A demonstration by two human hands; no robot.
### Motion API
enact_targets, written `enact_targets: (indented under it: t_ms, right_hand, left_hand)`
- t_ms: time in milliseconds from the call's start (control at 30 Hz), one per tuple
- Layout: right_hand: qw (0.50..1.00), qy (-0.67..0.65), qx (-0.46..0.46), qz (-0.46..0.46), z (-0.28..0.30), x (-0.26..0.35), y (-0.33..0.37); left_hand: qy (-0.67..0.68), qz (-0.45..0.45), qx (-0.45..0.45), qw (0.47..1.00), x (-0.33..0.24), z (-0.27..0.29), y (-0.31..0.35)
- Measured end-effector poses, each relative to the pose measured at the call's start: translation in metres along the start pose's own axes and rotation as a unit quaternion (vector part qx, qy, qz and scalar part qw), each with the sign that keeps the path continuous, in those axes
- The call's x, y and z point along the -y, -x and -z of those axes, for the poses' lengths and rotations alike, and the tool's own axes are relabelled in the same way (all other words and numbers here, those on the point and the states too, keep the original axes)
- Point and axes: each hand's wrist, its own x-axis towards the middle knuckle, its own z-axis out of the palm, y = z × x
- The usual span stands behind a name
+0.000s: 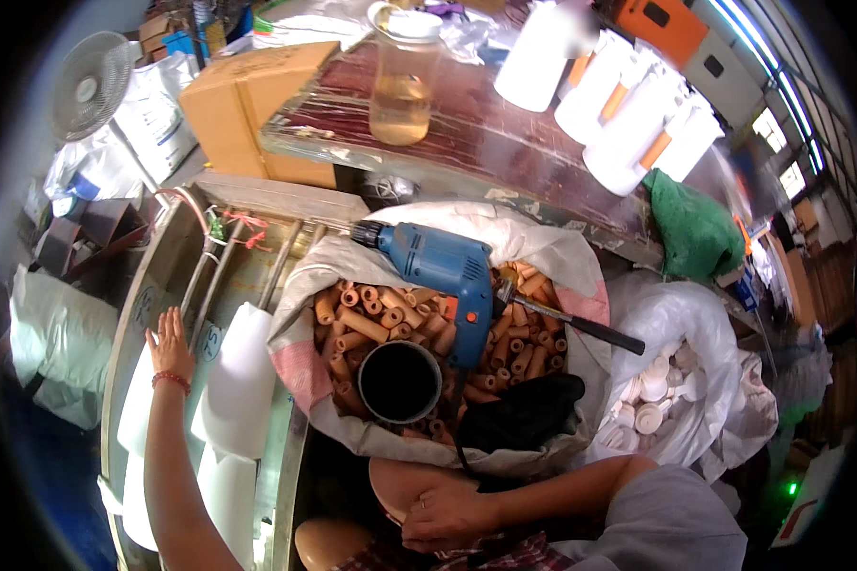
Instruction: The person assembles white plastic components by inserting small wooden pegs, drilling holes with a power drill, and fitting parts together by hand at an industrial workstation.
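My left hand (pixel 169 346) is open with its fingers spread, lying against the upper end of a white plastic bottle (pixel 136 407) in a long wooden trough. Beside it, more white bottles (pixel 233 390) lie in the trough, below metal rods (pixel 221 276) tied with red and green string. My right hand (pixel 445 514) rests over my leg with loosely bent fingers and no object visible in it. In front of me, a blue power drill (pixel 438 266) lies on an open sack (pixel 343 266) of orange-brown tubes (pixel 352 333). A dark, hollow cylinder (pixel 400 383) stands among them.
A hammer (pixel 600 331) and black cloth (pixel 524 414) lie on the sack. At right, a plastic bag (pixel 667 305) holds white caps. The worn table (pixel 486 152) bears a jar of yellowish liquid (pixel 400 105) and white bottles (pixel 628 124). A carton (pixel 248 105) and fan (pixel 90 88) stand left.
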Motion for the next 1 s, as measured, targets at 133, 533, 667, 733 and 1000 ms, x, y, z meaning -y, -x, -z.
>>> enact_targets:
  t_ms: [133,533,667,733,1000]
  right_hand:
    - [0.998,-0.062,-0.023,-0.02,0.001,-0.008,0.001]
    - [0.993,-0.081,-0.082,0.006,0.044,0.022,-0.017]
    - [0.993,-0.084,-0.077,-0.025,0.004,0.0,0.005]
    - [0.995,-0.078,-0.056,0.001,0.002,-0.01,0.005]
    - [0.996,-0.032,-0.071,-0.03,-0.004,0.004,0.009]
  left_hand:
    - [-0.106,-0.021,0.199,0.974,-0.001,-0.028,-0.01]
    - [-0.316,0.041,0.492,0.81,0.114,-0.113,0.112]
    - [-0.297,0.034,0.484,0.822,0.142,-0.105,0.181]
    - [-0.252,0.115,0.458,0.845,0.157,-0.101,0.234]
    - [-0.092,0.367,0.192,0.906,0.212,-0.005,0.29]
